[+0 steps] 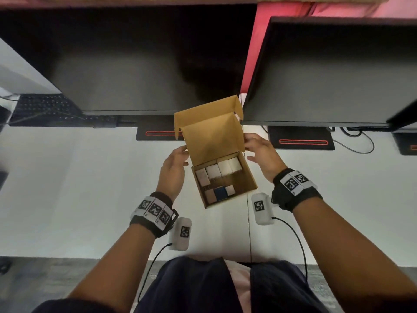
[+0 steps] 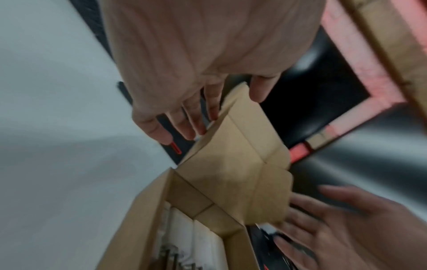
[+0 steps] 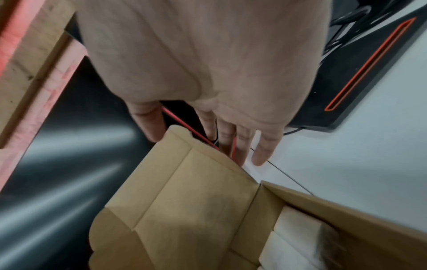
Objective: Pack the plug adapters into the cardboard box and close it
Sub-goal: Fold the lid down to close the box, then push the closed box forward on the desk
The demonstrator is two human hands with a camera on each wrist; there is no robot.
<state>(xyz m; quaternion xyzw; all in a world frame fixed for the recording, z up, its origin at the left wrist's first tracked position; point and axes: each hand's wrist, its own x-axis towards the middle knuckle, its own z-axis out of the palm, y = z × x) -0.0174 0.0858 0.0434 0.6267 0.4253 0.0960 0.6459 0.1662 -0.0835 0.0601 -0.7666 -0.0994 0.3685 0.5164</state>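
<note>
Two dark monitors (image 1: 140, 64) fill the far side of the white surface (image 1: 79, 188), each on a black base with a red stripe (image 1: 302, 141), and a keyboard (image 1: 45, 107) lies at the far left.

The cardboard box (image 1: 249, 177) sits on the surface between the two forearms, turned a little off square. Its lid (image 1: 212, 136) stands up from the far edge, with a front flap (image 1: 203, 109) at the top and small side flaps folded inward.

Inside the box the plug adapters (image 1: 222, 170) are already in place: a row of white ones along the far wall, and a brownish one, a dark blue one (image 1: 220, 192) and a small pale one along the near wall.

The left hand (image 1: 172, 170) is at the left edge of the lid, its fingers (image 2: 196, 120) straight and touching the cardboard, thumb apart. The right hand (image 1: 261, 152) mirrors it at the right edge, fingers (image 3: 238, 146) behind the side flap and thumb in front; whether it pinches the flap I cannot tell. Both hands are apart, one each side of the lid.

Packing looks finished; the step in hand is closing. The next move calls for swinging the lid toward the near side, keeping the side flaps tucked inside the walls, then sliding the front flap down into the near wall.
</note>
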